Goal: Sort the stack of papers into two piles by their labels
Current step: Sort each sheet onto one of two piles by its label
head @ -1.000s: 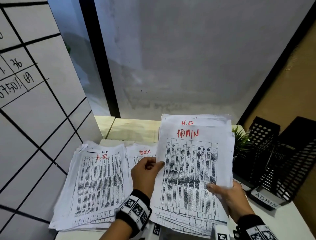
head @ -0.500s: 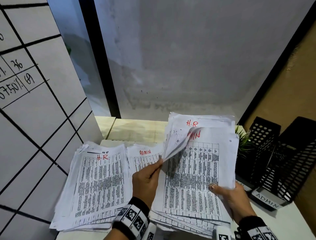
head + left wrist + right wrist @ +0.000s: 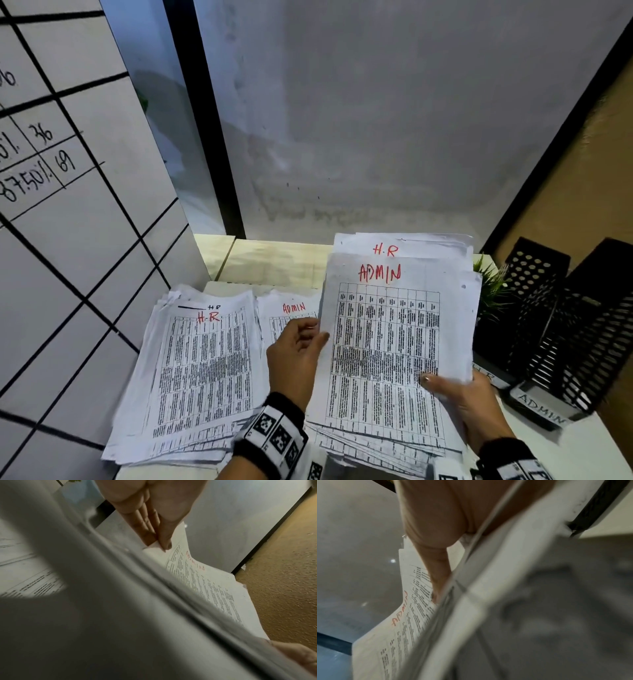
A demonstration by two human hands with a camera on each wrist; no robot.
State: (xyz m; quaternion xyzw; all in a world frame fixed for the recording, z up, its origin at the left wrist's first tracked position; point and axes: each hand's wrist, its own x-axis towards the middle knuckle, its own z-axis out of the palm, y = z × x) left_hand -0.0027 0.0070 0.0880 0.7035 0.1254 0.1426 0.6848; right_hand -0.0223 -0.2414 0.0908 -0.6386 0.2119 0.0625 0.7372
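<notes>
The top sheet [image 3: 394, 346], half a second ago curled upward at its left corner, now lies flat on the stack [image 3: 404, 431], its red "ADMIN" label fully visible. The left hand [image 3: 296, 356], at 9 o'clock of the stack, pinches this sheet's left edge between thumb and fingers [image 3: 145, 524]. The right hand [image 3: 469, 411], at 4 o'clock, grips the stack's lower right corner, thumb pressed on top. An "H.R" sheet [image 3: 404, 245] shows behind, at 12 o'clock. On the white table [image 3: 582, 452], the ADMIN pile [image 3: 291, 310] lies just beside the stack at 9 o'clock; the H.R pile [image 3: 202, 370] lies further left. Black mesh trays [image 3: 565, 329] and a small plant [image 3: 489, 291] stand at 3 o'clock. A gridded whiteboard [image 3: 68, 240] occupies 9 o'clock, a grey wall [image 3: 394, 120] 12 o'clock.
</notes>
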